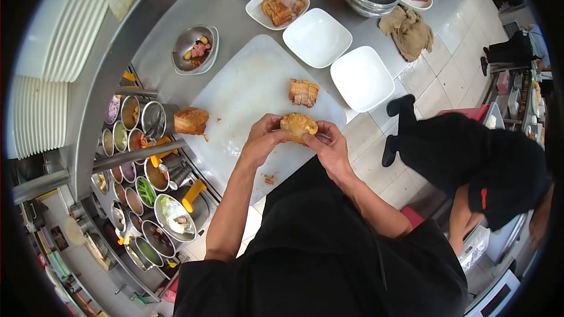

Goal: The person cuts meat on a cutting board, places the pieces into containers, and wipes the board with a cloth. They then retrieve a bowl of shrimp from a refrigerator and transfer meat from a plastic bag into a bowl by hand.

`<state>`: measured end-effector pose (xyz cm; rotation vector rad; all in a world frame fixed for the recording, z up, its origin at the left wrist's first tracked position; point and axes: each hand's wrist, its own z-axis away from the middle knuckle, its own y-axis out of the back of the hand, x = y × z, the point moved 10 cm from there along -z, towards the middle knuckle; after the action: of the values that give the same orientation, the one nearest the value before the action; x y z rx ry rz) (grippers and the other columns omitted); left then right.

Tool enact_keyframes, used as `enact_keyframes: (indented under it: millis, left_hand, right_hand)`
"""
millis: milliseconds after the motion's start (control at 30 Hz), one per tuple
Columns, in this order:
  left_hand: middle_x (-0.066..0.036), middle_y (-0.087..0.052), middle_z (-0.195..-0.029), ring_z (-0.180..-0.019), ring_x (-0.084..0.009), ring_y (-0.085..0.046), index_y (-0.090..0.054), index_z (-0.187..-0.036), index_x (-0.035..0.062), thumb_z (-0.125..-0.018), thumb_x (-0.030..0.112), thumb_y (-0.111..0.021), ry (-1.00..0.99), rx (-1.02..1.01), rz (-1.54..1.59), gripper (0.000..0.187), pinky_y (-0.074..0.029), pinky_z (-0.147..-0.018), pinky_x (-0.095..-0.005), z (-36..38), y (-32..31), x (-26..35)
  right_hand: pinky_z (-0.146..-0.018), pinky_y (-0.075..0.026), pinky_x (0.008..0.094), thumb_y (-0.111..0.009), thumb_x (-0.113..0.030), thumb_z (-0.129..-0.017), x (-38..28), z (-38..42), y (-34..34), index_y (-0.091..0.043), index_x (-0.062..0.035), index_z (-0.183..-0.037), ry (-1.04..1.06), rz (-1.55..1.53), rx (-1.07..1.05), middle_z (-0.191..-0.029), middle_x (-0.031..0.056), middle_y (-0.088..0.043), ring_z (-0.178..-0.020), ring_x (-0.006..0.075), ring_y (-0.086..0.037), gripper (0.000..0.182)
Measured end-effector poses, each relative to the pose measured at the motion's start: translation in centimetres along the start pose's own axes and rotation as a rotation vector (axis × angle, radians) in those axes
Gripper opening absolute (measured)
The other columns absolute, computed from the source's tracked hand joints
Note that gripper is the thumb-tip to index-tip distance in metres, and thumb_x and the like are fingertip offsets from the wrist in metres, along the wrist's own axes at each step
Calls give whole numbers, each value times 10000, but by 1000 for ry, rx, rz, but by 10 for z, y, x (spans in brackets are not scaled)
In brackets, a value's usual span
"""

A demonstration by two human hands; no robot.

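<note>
Over the lower right part of a white cutting board [235, 91], a golden-brown piece of food [298, 125] is held between both hands. My left hand [263, 139] grips its left end and my right hand [329, 144] its right end, fingers closed on it. Just beyond them on the board lies a sliced, browned meat portion [303, 92]. A larger browned chunk [191, 121] rests at the board's left edge. Crumbs [269, 178] lie near my left forearm.
Two white square dishes [317, 38] [362, 79] stand beyond the board, near a dish of sliced meat [284, 9]. A metal bowl [194, 50] is at the back left. Ingredient tins [174, 217] line the left. A person in black [470, 158] bends at the right.
</note>
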<state>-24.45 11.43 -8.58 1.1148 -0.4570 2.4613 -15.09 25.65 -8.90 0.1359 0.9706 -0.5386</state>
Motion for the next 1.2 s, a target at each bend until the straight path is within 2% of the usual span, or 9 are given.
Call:
enact_keyframes:
  millis: [300, 700, 800, 900, 967, 1000, 1033, 1167, 1200]
  left_hand:
    - [-111, -607, -1102, -955, -178, -592, -537, -1148, -24, -780, -11, -683, -246, 33, 146, 397, -486, -800, -304, -17, -2, 57]
    - [-112, -532, -1094, -916, -195, -552, -496, -1076, 13, -710, 0, -709, -140, -25, 79, 424, -474, -741, -322, -49, 0, 51]
    - [-117, -533, -1102, -930, -190, -544, -488, -1063, 8, -679, -23, -716, -104, -38, 140, 448, -479, -745, -321, -51, -3, 50]
    - [-124, -525, -1121, -967, -200, -547, -465, -1094, 20, -648, -56, -723, -190, -6, 199, 520, -495, -767, -314, -49, -9, 72]
    - [-140, -514, -1176, -1025, -224, -551, -430, -1172, 38, -628, -96, -719, -334, 54, 166, 631, -517, -796, -313, -53, -18, 112]
    - [-152, -487, -1246, -1081, -248, -544, -366, -1303, 59, -635, -101, -713, -360, 93, 150, 769, -529, -819, -315, -59, -24, 126]
    - [-152, -487, -1246, -1081, -248, -544, -366, -1303, 59, -635, -101, -713, -370, 95, 157, 769, -529, -819, -315, -74, -30, 128]
    - [-174, -457, -1307, -1133, -290, -533, -301, -1411, 70, -653, -86, -702, -566, 204, -44, 872, -508, -899, -344, -114, -51, 146]
    - [-185, -461, -1289, -1157, -326, -512, -305, -1410, 73, -654, -89, -698, -671, 318, -249, 867, -489, -933, -370, -123, -53, 144]
  right_hand:
    - [-788, -520, 292, -754, -123, -789, -67, -29, -3, -520, 36, -1213, 307, 22, -12, -1141, 90, -585, -1042, 169, -554, 510]
    - [-942, -458, 355, -773, -43, -721, -58, -65, -8, -438, -1, -1158, 112, -3, -158, -1153, 105, -511, -1097, 224, -510, 552]
    - [-937, -448, 343, -752, 51, -707, -65, -70, -10, -447, -46, -1149, 87, -15, -217, -1169, 93, -494, -1094, 214, -496, 545]
    - [-981, -434, 354, -753, 78, -693, -95, -72, -10, -430, -53, -1176, 147, 53, -266, -1186, 93, -489, -1146, 221, -487, 595]
    - [-1019, -417, 363, -750, 98, -689, -139, -89, -8, -412, -70, -1228, 360, 150, -326, -1216, 83, -485, -1209, 226, -464, 658]
    - [-1038, -411, 362, -749, 104, -684, -158, -99, -9, -380, -88, -1306, 374, 216, -361, -1278, 72, -463, -1255, 226, -438, 748]
    - [-1039, -419, 377, -743, 106, -682, -168, -114, -10, -344, -104, -1373, 426, 301, -431, -1339, 71, -435, -1278, 230, -419, 824]
    - [-1060, -399, 362, -721, 116, -678, -176, -177, -7, -333, -104, -1412, 414, 387, -525, -1358, 87, -445, -1281, 244, -435, 859]
    - [-1064, -392, 351, -711, 118, -674, -172, -187, -8, -349, -102, -1412, 425, 407, -557, -1360, 102, -456, -1280, 249, -444, 850]
